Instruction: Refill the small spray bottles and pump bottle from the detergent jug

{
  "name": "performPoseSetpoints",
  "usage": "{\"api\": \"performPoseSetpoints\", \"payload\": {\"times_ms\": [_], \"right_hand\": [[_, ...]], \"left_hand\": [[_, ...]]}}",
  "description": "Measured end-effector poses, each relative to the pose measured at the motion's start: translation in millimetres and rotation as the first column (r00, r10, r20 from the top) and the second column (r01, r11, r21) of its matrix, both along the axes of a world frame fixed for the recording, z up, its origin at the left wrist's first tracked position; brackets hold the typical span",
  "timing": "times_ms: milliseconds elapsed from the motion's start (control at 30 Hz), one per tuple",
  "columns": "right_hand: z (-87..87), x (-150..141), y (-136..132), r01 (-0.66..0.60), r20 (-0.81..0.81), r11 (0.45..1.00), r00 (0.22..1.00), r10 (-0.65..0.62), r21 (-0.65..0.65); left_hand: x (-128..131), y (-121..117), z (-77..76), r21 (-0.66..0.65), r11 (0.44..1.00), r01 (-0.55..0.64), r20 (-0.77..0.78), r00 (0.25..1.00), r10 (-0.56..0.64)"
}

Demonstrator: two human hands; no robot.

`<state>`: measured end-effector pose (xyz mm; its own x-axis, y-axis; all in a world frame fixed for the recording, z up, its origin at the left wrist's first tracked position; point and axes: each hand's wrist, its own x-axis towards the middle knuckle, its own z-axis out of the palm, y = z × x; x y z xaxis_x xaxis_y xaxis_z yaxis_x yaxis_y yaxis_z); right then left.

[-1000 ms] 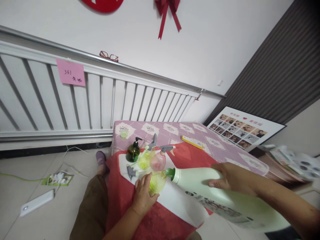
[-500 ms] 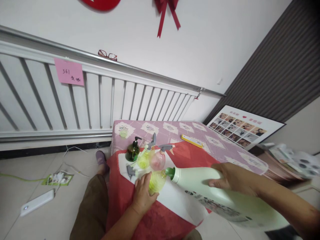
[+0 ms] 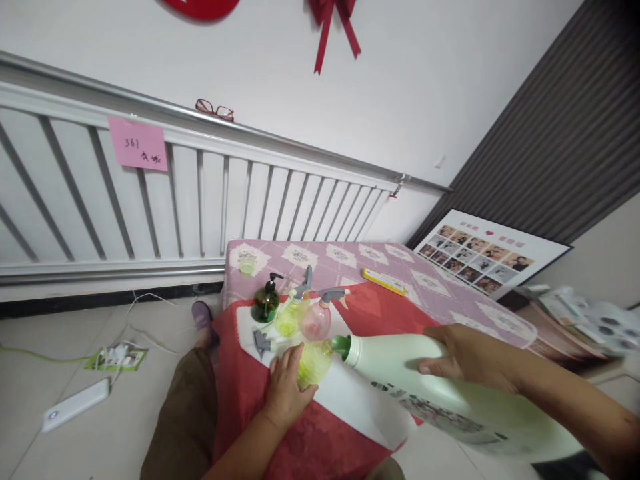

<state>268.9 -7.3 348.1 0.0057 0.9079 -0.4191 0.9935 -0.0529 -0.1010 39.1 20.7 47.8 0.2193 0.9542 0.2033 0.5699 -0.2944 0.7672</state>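
My left hand [image 3: 285, 387] is wrapped round a small yellow-green bottle [image 3: 314, 362] standing on a white sheet [image 3: 350, 400] on the table. My right hand [image 3: 465, 360] grips a large pale green jug [image 3: 440, 393], tipped on its side. The jug's green spout [image 3: 341, 345] touches the top of the small bottle. Just behind stand a pink spray bottle [image 3: 317, 319], a yellow spray bottle [image 3: 289, 320] and a dark green pump bottle [image 3: 265, 303]. A loose grey spray head [image 3: 261, 343] lies by my left hand.
The low table carries a red cloth [image 3: 240, 393] over a pink patterned cover [image 3: 440, 287], with a yellow flat object [image 3: 384, 282] and a small cup [image 3: 247, 267]. A radiator [image 3: 200, 207] lines the wall. A power bank [image 3: 75, 405] and cables lie on the floor left.
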Motion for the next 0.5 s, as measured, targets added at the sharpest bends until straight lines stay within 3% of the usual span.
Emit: {"api": "performPoseSetpoints", "payload": {"times_ms": [500], "right_hand": [[5.4,-5.4,-3.2,-0.02,0.026,1.0,0.999,0.02,-0.016]], "left_hand": [[-0.3,-1.0,0.7,0.01,1.0,0.005,0.002,1.0,-0.005]]}}
